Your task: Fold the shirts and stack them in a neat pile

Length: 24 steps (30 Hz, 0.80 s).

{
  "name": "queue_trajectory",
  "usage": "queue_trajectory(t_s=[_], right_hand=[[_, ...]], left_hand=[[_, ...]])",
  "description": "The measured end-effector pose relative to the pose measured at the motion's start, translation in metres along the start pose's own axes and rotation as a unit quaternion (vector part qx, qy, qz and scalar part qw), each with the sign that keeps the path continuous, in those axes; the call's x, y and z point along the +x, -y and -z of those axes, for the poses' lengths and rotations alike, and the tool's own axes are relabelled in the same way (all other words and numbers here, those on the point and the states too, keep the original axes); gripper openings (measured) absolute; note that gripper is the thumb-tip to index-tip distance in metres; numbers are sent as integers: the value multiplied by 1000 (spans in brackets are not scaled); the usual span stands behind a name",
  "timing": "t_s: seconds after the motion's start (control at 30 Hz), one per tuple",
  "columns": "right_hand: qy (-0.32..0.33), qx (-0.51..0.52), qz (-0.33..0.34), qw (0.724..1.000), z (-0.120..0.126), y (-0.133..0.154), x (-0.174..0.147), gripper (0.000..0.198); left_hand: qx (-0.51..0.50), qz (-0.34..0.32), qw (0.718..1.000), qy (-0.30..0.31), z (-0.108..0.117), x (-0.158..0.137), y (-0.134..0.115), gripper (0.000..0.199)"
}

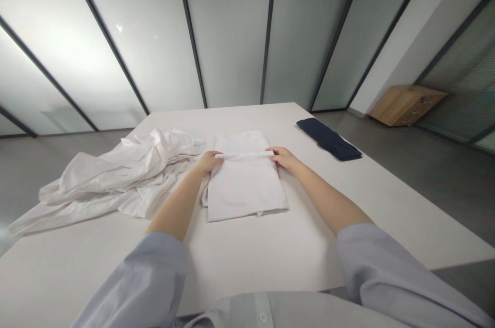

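Note:
A white garment (244, 189), folded into a narrow rectangle, lies flat on the white table (263, 250) in front of me. A raised fold crosses it about a third of the way from its far end. My left hand (210, 161) pinches the left end of that fold, thumb and fingers closed on the cloth. At the right end my right hand (284, 158) grips the same fold in the same way. The garment's exact kind does not show.
Left of my hands lies a crumpled heap of white cloth (127, 173), reaching over the table's left side. A folded dark blue cloth (328, 138) lies near the right edge. Beyond stand frosted glass panels (232, 34) and, on the floor, a wooden cabinet (402, 105).

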State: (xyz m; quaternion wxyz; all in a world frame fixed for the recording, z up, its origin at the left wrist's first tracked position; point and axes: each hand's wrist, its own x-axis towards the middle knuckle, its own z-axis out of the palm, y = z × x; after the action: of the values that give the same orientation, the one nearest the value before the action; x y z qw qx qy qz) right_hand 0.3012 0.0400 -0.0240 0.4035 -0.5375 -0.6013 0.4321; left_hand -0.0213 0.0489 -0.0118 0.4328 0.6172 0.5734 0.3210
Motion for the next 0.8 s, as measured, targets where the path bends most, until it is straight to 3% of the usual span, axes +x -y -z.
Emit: queue_trajectory(t_s=[0.1, 0.23, 0.37, 0.5, 0.57, 0.63, 0.8], right_hand=[[-24, -128, 64, 989, 0, -3, 4, 35], [-83, -233, 173, 953, 2, 2, 7, 22], [-108, -263, 223, 933, 12, 22, 15, 19], [-70, -292, 173, 938, 27, 59, 39, 17], [-84, -319, 161, 930, 33, 83, 57, 14], [-133, -331, 177, 917, 38, 107, 74, 15], [-243, -356, 294, 853, 45, 145, 90, 26]], left_hand=[[181, -73, 979, -50, 1, 0, -3, 28], [339, -194, 913, -117, 6, -3, -13, 24], [390, -204, 896, -60, 20, 7, -38, 29], [420, -173, 891, -7, 44, 35, -83, 30], [446, -174, 878, 5, 54, 50, -110, 30], [459, -170, 871, -41, 63, 62, -136, 30], [422, -207, 844, -256, 70, 57, -178, 36]])
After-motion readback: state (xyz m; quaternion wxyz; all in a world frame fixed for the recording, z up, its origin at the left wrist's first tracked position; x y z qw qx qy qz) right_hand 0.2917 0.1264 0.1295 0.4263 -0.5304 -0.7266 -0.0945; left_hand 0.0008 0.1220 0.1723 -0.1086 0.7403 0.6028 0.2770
